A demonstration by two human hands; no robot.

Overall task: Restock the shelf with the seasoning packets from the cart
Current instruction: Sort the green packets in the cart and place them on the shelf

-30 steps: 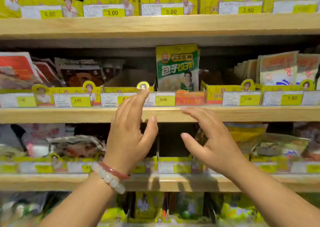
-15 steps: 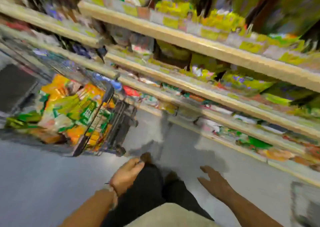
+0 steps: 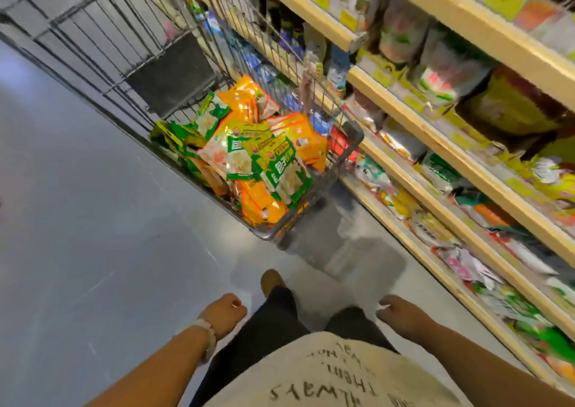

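Note:
A wire shopping cart (image 3: 350, 148) stands ahead of me beside the shelf, its near end filled with several green, yellow and orange seasoning packets (image 3: 249, 158). The wooden shelf (image 3: 435, 133) runs along the right, stocked with blurred packets behind yellow price tags. My left hand (image 3: 222, 315), with a pale bead bracelet at the wrist, hangs low at my side with loosely curled fingers and holds nothing. My right hand (image 3: 401, 313) also hangs low, empty, fingers loosely curled. Both hands are well short of the cart.
Grey floor (image 3: 77, 235) stretches to the left of the cart. My dark trousers, one shoe (image 3: 272, 280) and a light shirt fill the bottom centre. The cart's far end holds a dark panel (image 3: 171, 74). Lower shelf boards run close to my right leg.
Both hands dropped from the shelf front to my sides. My view swung down and left, from the price-tagged shelf to the cart, which now looks nearer and more central.

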